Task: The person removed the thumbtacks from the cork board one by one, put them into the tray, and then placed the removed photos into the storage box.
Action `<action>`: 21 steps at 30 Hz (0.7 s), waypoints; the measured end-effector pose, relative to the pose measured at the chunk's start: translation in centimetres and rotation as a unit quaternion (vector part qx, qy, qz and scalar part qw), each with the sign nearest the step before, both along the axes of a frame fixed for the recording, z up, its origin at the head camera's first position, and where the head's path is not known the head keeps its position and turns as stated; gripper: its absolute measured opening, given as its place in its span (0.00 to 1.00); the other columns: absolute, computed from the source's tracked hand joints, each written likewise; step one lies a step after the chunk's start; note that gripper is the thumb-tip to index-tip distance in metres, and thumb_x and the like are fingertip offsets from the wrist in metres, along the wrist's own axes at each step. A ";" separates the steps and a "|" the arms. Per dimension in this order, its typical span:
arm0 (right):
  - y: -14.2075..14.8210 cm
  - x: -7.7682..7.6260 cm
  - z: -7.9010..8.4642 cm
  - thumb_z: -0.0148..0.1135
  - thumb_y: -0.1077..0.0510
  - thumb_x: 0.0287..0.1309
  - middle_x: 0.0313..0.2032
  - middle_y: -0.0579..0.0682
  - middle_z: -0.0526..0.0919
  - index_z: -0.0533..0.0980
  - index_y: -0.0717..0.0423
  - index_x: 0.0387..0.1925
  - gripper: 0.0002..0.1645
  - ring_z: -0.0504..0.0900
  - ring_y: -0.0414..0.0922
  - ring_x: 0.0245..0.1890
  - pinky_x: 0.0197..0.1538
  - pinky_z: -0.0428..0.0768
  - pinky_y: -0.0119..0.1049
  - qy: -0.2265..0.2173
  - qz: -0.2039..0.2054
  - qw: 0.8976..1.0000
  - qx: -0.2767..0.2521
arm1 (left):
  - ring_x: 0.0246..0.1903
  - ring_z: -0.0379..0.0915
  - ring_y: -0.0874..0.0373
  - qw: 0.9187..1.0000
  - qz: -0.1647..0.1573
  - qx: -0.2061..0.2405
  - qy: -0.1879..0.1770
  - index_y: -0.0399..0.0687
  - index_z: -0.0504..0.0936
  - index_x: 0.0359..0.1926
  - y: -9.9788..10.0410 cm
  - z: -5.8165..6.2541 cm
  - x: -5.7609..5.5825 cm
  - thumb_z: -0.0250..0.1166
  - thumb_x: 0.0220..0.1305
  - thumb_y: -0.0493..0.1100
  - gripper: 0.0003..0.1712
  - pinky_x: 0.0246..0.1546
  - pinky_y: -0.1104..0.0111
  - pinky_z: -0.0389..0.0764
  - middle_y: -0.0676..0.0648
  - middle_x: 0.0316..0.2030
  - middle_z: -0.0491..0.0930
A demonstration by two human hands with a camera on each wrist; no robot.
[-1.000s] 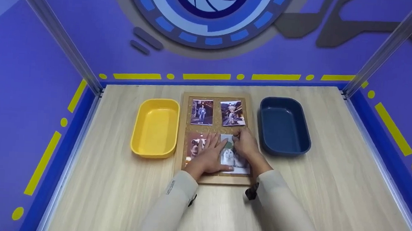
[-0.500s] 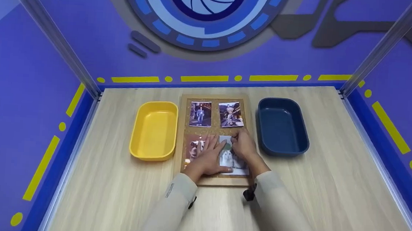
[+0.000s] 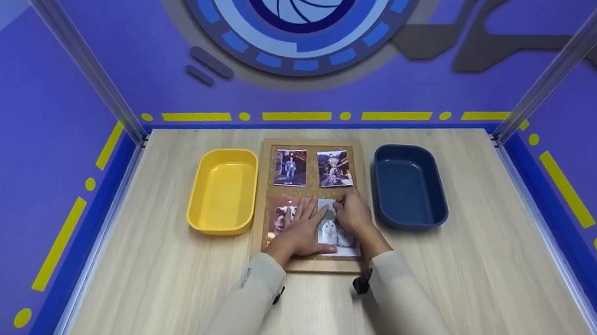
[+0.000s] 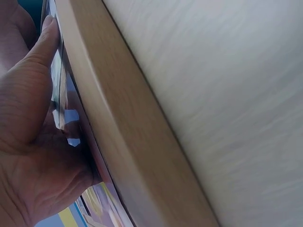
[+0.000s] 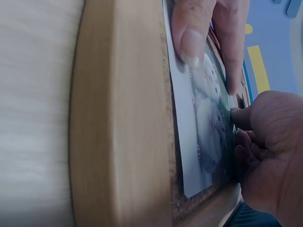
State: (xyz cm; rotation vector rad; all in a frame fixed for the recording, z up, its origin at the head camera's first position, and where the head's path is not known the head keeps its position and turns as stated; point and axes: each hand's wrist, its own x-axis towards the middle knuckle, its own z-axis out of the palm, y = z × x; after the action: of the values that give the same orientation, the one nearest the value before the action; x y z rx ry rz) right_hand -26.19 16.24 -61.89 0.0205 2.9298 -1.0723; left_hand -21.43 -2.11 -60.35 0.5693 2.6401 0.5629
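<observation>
A framed corkboard [image 3: 316, 191] lies flat on the table and bears several photos. My left hand [image 3: 304, 235] rests spread over its lower part. Its fingers cover part of the brown-toned animal photo [image 3: 279, 221], and its thumb presses on the lower part of the white hamster photo [image 3: 328, 235]. At the top of the hamster photo my right hand [image 3: 354, 212] bears down, fingers curled. In the right wrist view the right thumb [image 5: 242, 117] touches the photo near its upper edge; anything under its tip is hidden. The left wrist view shows my left palm [image 4: 35, 175] beside the wooden frame [image 4: 113, 109].
A yellow tray [image 3: 223, 191] stands left of the board and a dark blue tray [image 3: 410, 188] right of it. Two photos of people, a left one [image 3: 290, 168] and a right one [image 3: 335, 168], lie on the board's upper half. Purple walls enclose the table.
The head view has shifted slightly. Both hands stay at the same places on the board, with hardly any visible movement.
</observation>
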 end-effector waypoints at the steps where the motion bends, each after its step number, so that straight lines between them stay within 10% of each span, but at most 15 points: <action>1: 0.0 0.0 0.0 0.63 0.62 0.69 0.44 0.58 0.81 0.79 0.60 0.42 0.04 0.83 0.57 0.47 0.54 0.81 0.53 -0.001 -0.001 1.000 0.002 | 0.88 0.23 0.40 1.000 0.000 0.001 -0.002 0.61 0.48 0.87 0.0 0.0 0.0 0.71 0.57 0.77 0.68 0.84 0.33 0.30 0.43 0.88 0.31; 21: 0.5 -0.5 -0.4 0.65 0.60 0.67 0.37 0.53 0.80 0.78 0.56 0.35 0.04 0.80 0.51 0.37 0.42 0.78 0.47 0.008 0.008 1.000 0.001 | 0.88 0.22 0.42 1.000 -0.006 -0.014 -0.006 0.62 0.45 0.88 0.0 -0.2 -0.2 0.68 0.59 0.79 0.67 0.84 0.35 0.29 0.44 0.88 0.30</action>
State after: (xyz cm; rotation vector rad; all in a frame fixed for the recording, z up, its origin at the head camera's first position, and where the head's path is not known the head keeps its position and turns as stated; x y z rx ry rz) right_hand -26.71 16.77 -62.24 -0.0114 2.9402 -1.0734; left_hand -21.63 -2.13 -60.52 0.5714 2.6268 0.5219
